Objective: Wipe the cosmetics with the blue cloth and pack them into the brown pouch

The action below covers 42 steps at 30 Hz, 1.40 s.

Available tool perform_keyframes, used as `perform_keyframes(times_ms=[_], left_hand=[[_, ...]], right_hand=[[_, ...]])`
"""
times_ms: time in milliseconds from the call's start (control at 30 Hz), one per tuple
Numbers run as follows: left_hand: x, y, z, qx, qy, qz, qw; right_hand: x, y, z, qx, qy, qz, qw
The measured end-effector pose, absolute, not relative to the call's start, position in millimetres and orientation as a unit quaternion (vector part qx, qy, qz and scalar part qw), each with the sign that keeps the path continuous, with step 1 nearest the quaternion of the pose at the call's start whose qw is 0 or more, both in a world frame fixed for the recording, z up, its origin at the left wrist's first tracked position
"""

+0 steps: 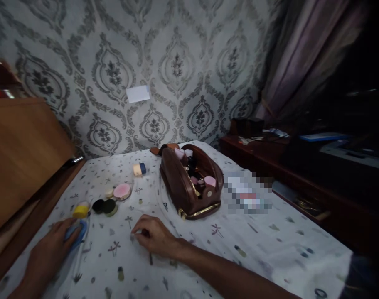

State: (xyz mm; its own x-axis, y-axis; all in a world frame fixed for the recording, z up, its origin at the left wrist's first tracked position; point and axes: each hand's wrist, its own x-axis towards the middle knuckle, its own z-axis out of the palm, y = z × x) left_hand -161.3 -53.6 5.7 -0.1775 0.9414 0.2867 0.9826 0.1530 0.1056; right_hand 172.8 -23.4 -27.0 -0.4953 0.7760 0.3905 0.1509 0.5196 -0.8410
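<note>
My left hand point(54, 245) is closed around a blue rounded object point(77, 234) at the left of the cloth; its kind is unclear under my fingers. Just beyond it stands a small yellow container point(81, 210). My right hand point(153, 236) rests over the middle of the cloth, fingers curled in, with nothing visible in them. Two dark round jars or lids point(109, 207) sit side by side past my left hand. Behind them are a pink round compact point(122, 191) and a small cream-coloured piece point(109, 192). A cream jar with a dark blue lid point(139, 169) lies farther back.
An unzipped brown bag point(173, 182) holds several pink and dark items. White patterned cloth point(189, 274) covers the surface. A pixelated patch point(247, 193) hides something right of the bag. A wooden panel point(24, 153) borders the left; a dark table point(239, 147) stands right.
</note>
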Motion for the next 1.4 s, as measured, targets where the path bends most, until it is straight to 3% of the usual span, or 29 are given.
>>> perform_keyframes(times_ms=[267, 500, 633, 867, 1133, 1400], left_hand=[[-68.2, -59.9, 31.6, -0.715, -0.640, -0.276, -0.052], [6.9, -20.7, 35.1, -0.761, -0.539, -0.339, -0.126], [21.8, -4.6, 24.9, -0.757, -0.533, -0.354, -0.131], [15.2, -1.4, -3.2, -0.733, -0.538, -0.382, -0.164], [7.2, 3.3, -7.1, -0.725, -0.559, -0.375, -0.149], [-14.5, 2.5, 6.8, -0.744, -0.612, -0.268, -0.028]], right_hand=[[172.6, -20.7, -32.0, -0.325, -0.750, 0.431, 0.381], [172.4, -10.2, -30.0, -0.302, -0.627, 0.575, 0.430], [177.8, -1.5, -27.5, -0.314, -0.554, 0.629, 0.447], [183.6, 2.6, -25.8, -0.336, -0.561, 0.622, 0.431], [186.0, 0.3, -22.9, -0.318, -0.590, 0.624, 0.402], [184.6, -0.2, -26.5, -0.335, -0.578, 0.621, 0.410]])
